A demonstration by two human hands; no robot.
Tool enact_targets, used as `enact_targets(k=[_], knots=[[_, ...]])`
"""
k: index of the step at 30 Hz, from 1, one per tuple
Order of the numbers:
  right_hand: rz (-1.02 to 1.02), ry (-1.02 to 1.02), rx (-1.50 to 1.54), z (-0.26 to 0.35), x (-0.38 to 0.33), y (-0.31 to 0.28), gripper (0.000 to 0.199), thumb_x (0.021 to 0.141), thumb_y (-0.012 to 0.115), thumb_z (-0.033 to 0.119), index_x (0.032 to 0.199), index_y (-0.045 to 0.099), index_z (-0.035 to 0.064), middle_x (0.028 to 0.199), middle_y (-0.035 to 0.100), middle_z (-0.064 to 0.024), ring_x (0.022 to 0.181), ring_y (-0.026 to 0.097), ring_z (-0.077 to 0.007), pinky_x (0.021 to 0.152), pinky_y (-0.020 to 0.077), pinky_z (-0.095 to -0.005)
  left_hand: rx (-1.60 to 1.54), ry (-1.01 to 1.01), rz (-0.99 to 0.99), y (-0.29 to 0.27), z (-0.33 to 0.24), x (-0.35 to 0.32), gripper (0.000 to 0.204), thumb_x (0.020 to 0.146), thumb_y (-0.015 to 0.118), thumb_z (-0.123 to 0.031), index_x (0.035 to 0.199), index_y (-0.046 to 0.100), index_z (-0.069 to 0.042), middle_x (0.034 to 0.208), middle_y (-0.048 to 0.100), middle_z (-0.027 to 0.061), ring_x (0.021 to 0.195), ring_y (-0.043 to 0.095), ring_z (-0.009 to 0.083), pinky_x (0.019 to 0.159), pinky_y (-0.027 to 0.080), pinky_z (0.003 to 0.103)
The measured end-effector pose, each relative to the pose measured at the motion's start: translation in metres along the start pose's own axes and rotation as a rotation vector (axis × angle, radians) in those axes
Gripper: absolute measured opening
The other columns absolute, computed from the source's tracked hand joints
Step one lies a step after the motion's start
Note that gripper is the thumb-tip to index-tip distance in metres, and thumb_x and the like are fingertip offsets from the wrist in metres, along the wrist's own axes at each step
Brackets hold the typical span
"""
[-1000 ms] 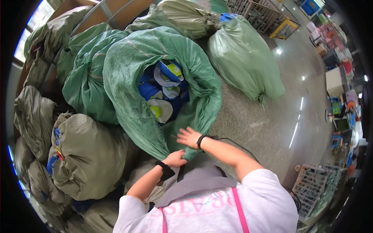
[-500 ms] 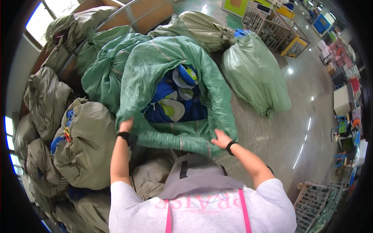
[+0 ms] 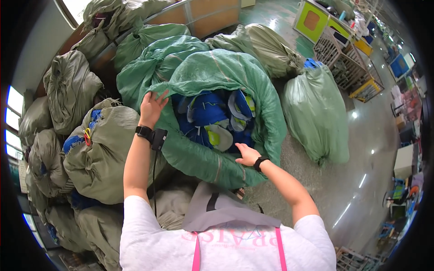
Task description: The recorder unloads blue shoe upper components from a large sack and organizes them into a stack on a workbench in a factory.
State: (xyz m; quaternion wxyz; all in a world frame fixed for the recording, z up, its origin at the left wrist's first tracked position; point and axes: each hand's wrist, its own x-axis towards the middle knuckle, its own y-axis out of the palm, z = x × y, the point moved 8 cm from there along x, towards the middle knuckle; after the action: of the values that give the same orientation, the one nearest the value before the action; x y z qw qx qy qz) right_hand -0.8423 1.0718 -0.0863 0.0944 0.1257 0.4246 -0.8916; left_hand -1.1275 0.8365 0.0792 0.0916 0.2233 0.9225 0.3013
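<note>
Olive sack left of the open sack, tied, blue cloth poking out. Left hand flat, fingers spread, on the green open sack rim. Inside: blue and yellow-green pieces. Right hand loosely open on the near rim. Pale green sack right, closed.

Your support surface is the polished grey-green floor, glossy with light reflections. Resting directly on it: the open green woven sack in front of you, a tied pale green sack just beside it, and olive sacks heaped at your left.
</note>
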Motion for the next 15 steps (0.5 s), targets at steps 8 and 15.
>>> enact_targets(k=[8, 15], knots=[[-0.375, 0.040, -0.106, 0.066, 0.192, -0.081, 0.098, 0.060, 0.077, 0.034, 0.134, 0.023, 0.0015, 0.133, 0.033, -0.0235, 0.124, 0.031, -0.0403, 0.100, 0.0307, -0.0464, 0.062, 0.067, 0.025, -0.093, -0.042, 0.079, 0.020, 0.085, 0.049, -0.008, 0.105, 0.051, -0.007, 0.113, 0.050, 0.0023, 0.108, 0.046, 0.0159, 0.096, 0.035, 0.044], [-0.491, -0.170, -0.278, 0.082, 0.305, -0.092, 0.055, 0.070, 0.064, 0.017, 0.122, 0.047, 0.0178, 0.128, 0.042, -0.0183, 0.113, 0.044, -0.0379, 0.095, 0.0344, -0.0446, 0.333, 0.016, 0.085, -0.057, -0.036, 0.096, 0.055, 0.084, 0.049, -0.006, 0.134, 0.027, -0.003, 0.136, 0.033, 0.0074, 0.123, 0.033, 0.0179, 0.102, 0.025, 0.034]])
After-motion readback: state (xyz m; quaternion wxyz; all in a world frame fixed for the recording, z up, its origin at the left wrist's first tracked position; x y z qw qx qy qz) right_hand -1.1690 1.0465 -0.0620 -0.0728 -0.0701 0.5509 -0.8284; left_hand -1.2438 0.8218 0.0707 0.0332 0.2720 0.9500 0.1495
